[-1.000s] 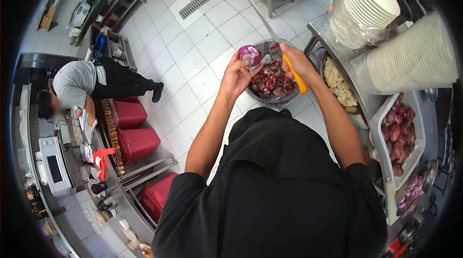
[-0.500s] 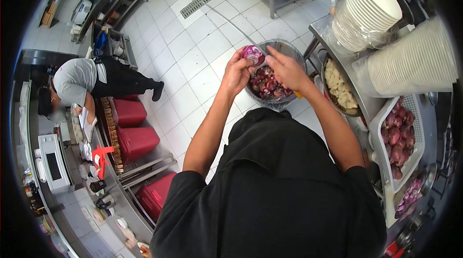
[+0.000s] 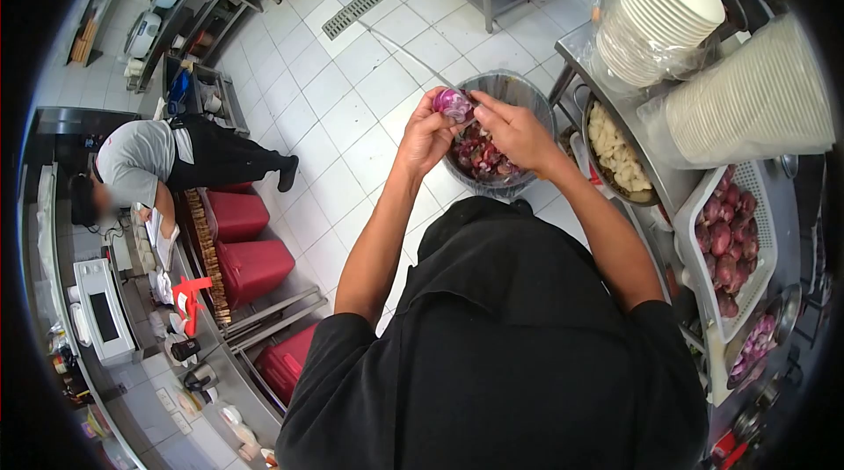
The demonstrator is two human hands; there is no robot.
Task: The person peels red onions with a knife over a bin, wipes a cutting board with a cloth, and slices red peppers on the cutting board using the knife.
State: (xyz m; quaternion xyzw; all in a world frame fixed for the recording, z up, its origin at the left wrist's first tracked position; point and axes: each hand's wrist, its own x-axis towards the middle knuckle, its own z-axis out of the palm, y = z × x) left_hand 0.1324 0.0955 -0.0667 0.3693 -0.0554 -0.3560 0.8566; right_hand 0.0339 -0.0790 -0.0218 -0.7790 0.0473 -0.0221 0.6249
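Observation:
A partly peeled red onion [image 3: 454, 105] sits in the fingers of my left hand [image 3: 425, 138], purple with pale flesh showing. My right hand [image 3: 519, 138] grips a long, thin-bladed knife [image 3: 409, 55], whose blade points up and left over the floor. The handle is hidden in my palm. Right thumb and fingertips meet the right side of the onion. Below both hands stands a round grey bin [image 3: 538, 105] lined with clear plastic, with dark red onion skins and scraps [image 3: 483, 153] in it.
At right, a white basket [image 3: 763, 197] holds red onions [image 3: 725, 237]; a bowl of peeled onions [image 3: 758, 347] is below it. A pan of pale pieces [image 3: 615, 153] and stacked white tubs [image 3: 664, 13] stand nearby. A co-worker [image 3: 145, 158] bends over the left counter beside red bins [image 3: 255, 272].
My right hand has moved left and closed its fingers against the onion; its index finger was raised before. The knife blade has shifted left and slightly down. The onion has turned a little.

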